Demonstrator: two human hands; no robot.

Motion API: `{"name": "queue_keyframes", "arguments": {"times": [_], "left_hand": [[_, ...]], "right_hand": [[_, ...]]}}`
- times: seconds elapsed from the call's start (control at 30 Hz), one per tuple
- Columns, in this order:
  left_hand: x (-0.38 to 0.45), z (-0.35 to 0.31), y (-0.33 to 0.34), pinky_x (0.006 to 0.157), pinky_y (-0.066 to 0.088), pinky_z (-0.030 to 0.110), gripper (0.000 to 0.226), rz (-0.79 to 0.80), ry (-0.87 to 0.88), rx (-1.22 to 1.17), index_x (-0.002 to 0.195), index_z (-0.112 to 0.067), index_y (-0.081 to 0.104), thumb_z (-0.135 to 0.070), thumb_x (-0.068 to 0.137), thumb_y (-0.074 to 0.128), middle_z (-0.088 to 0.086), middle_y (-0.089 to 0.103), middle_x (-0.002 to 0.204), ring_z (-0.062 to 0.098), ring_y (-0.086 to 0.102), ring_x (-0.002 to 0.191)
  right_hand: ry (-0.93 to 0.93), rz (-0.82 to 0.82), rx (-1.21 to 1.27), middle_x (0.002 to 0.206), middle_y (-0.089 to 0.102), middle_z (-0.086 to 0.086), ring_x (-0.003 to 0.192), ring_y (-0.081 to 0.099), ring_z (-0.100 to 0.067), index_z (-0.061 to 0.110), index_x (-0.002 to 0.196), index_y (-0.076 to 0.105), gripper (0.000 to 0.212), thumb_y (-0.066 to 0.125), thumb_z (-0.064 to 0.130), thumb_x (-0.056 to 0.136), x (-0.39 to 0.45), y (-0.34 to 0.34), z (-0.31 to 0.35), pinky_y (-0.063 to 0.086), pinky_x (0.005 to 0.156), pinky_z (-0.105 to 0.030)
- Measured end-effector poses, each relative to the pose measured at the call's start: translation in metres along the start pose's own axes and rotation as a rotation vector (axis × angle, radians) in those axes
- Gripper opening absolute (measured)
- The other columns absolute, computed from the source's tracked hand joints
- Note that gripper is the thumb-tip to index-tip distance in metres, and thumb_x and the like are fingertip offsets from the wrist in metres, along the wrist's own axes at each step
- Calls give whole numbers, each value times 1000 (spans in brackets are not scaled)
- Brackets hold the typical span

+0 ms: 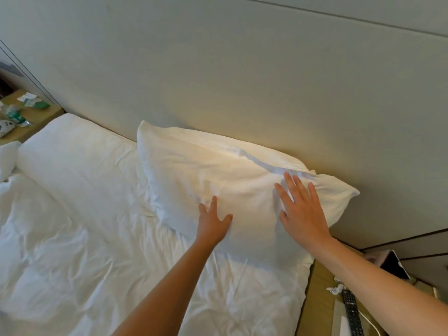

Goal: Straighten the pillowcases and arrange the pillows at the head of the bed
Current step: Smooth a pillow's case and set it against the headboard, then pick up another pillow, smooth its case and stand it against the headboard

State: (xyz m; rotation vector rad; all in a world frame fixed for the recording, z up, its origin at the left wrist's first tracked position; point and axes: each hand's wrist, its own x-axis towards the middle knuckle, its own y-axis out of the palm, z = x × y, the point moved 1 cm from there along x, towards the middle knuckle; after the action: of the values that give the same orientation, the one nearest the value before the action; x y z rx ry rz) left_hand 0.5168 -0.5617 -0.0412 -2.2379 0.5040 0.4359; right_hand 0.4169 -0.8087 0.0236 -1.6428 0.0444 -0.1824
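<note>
A white pillow [218,175] leans against the padded headboard [242,81] on the right side of the bed. My right hand [301,210] lies flat on its right half with the fingers spread. My left hand [213,223] presses on its lower front face, fingers apart, holding nothing. A second white pillow [72,151] lies flat to the left, also at the head of the bed. The pillowcase's folded hem runs across the first pillow just above my right fingertips.
A rumpled white duvet [84,263] covers the bed. At the right is a bedside table [322,299] with a black remote [352,314], a white cable and a tablet. A left bedside table [31,117] holds bottles and packets.
</note>
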Motion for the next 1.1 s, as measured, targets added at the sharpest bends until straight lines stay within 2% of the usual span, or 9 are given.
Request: {"name": "queue_keyframes", "arguments": {"times": [0.2, 0.33, 0.4, 0.53, 0.63, 0.77, 0.87, 0.97, 1.1], "left_hand": [[-11, -22, 24, 118, 33, 41, 90, 42, 10, -4, 163, -33, 11, -55, 93, 62, 17, 1, 171, 35, 28, 153], [-26, -31, 35, 119, 31, 42, 85, 81, 18, -3, 164, -26, 15, -51, 96, 60, 15, 18, 169, 32, 29, 152], [-39, -36, 39, 119, 32, 42, 81, 90, 31, -7, 163, -22, 20, -48, 98, 59, 12, 29, 165, 30, 33, 150], [-82, -41, 44, 118, 35, 43, 70, 72, -2, -54, 160, -20, 31, -45, 100, 57, 11, 38, 161, 30, 39, 147], [-127, -42, 51, 112, 44, 44, 57, 26, -66, -151, 150, -18, 47, -44, 100, 57, 10, 51, 151, 28, 51, 137], [-204, -35, 68, 94, 51, 35, 39, -53, -149, -315, 129, -19, 64, -43, 99, 57, 3, 68, 123, 20, 64, 114], [-267, -27, 90, 95, 57, 43, 30, -143, -218, -478, 119, -19, 68, -39, 100, 56, 0, 72, 110, 16, 69, 102], [-329, -19, 117, 92, 60, 43, 24, -257, -289, -637, 113, -18, 70, -35, 102, 55, -1, 75, 102, 13, 73, 94], [-409, -4, 156, 84, 63, 41, 19, -397, -375, -792, 103, -18, 72, -31, 101, 58, 1, 77, 95, 13, 75, 88]], "right_hand": [[23, 211, -5, 174, 9, -6, 161, 5, -27, 22, 162, 28, 66, 50, 34, 101, -12, 9, -25, 12, 129, -50], [-24, 301, 93, 174, 9, -4, 161, 4, -24, 25, 163, 24, 65, 47, 35, 103, -21, 4, -33, 8, 130, -45], [-37, 336, 173, 173, 11, -3, 160, 8, -23, 25, 164, 22, 67, 49, 36, 103, -31, 0, -35, 11, 129, -43], [-30, 404, 357, 172, 18, 1, 158, 18, -21, 27, 163, 24, 68, 53, 38, 102, -61, -14, -41, 22, 126, -39], [-5, 485, 486, 169, 27, 4, 154, 26, -19, 29, 161, 30, 63, 53, 40, 103, -95, -24, -47, 31, 122, -40], [-4, 584, 644, 153, 48, 7, 140, 47, -16, 28, 149, 48, 49, 55, 45, 103, -151, -29, -58, 44, 111, -37], [-55, 630, 751, 134, 62, 10, 122, 57, -6, 29, 138, 59, 40, 60, 44, 101, -197, -27, -67, 51, 103, -32], [-91, 671, 819, 118, 65, 19, 110, 59, 4, 34, 129, 64, 30, 62, 42, 100, -236, -20, -71, 54, 97, -30], [-173, 715, 874, 107, 70, 19, 103, 65, 2, 36, 115, 68, 16, 62, 39, 101, -282, -13, -60, 55, 88, -23]]}}
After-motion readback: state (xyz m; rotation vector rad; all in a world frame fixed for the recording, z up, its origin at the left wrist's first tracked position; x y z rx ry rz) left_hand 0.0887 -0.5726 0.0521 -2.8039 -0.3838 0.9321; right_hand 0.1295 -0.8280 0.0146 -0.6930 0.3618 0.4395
